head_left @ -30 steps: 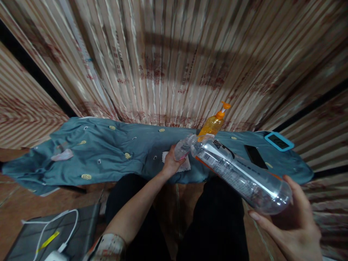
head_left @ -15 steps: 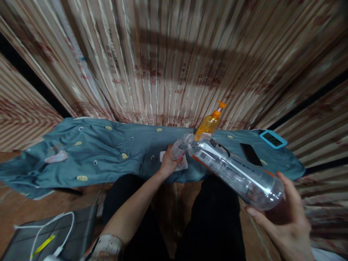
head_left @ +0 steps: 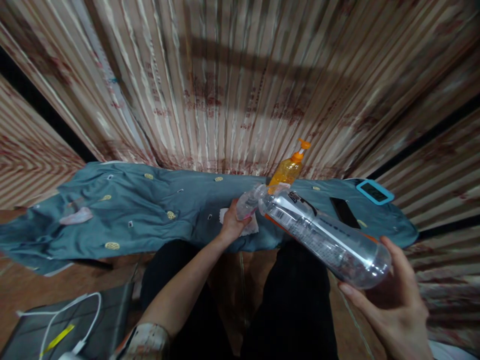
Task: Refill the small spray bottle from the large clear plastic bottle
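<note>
A pleated, red-patterned curtain (head_left: 232,100) is hanging behind a low surface covered by a blue-green cloth (head_left: 135,200). The left hand (head_left: 233,226) is holding a small clear container (head_left: 247,203), its fingers wrapping around the lower part. The right hand (head_left: 399,300) is supporting a large clear bottle (head_left: 324,237) at its base, with thumb and fingers spreading around it. The large clear bottle is lying tilted above the near right part of the cloth, its neck pointing left and meeting the mouth end of the small clear container. A white tissue (head_left: 250,227) is lying beneath the left hand. An orange pump bottle (head_left: 287,172) is standing at the far side, beyond the large clear bottle's neck. A black phone (head_left: 345,212) and a blue-framed device (head_left: 375,192) are resting at right.
</note>
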`<state>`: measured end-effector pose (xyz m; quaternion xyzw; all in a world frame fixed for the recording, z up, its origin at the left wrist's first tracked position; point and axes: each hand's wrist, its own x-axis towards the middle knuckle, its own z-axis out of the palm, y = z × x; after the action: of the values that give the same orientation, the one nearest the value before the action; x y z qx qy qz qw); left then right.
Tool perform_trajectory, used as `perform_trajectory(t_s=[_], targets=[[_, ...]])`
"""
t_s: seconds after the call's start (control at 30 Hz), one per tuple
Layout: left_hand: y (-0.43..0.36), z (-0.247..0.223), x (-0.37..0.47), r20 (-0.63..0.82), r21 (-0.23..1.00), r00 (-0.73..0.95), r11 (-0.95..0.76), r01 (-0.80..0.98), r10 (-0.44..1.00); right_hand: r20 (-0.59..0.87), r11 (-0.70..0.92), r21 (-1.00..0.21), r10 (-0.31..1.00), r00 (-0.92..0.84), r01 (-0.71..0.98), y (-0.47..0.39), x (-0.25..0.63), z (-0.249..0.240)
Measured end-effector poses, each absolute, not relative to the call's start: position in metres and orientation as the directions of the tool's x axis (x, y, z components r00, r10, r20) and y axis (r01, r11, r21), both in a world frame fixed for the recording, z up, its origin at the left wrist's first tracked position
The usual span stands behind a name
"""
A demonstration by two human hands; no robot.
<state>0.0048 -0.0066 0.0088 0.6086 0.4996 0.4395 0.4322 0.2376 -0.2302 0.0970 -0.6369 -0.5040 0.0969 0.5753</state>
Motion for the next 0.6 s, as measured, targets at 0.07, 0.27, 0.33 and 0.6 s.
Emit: perform_trajectory(t_s=[0.07, 0.27, 0.33, 0.6], targets=[[-0.007, 0.008, 0.005, 0.092, 0.965, 0.115, -0.117, 0.234, 0.989, 0.481, 0.18, -0.809, 0.75, 0.454, 0.559, -0.231, 0.238, 0.098], [-0.007, 0.006, 0.006, 0.084, 0.967, 0.103, -0.106, 0.233, 0.991, 0.544, 0.167, -0.722, 0.738, 0.401, 0.671, -0.231, 0.24, 0.104], [-0.006, 0.006, 0.006, 0.083, 0.968, 0.107, -0.106, 0.229, 0.991, 0.537, 0.15, -0.719, 0.74, 0.404, 0.679, -0.231, 0.239, 0.105], [-0.008, 0.009, 0.005, 0.073, 0.962, 0.128, -0.104, 0.254, 0.989, 0.526, 0.168, -0.746, 0.743, 0.414, 0.645, -0.231, 0.236, 0.108]])
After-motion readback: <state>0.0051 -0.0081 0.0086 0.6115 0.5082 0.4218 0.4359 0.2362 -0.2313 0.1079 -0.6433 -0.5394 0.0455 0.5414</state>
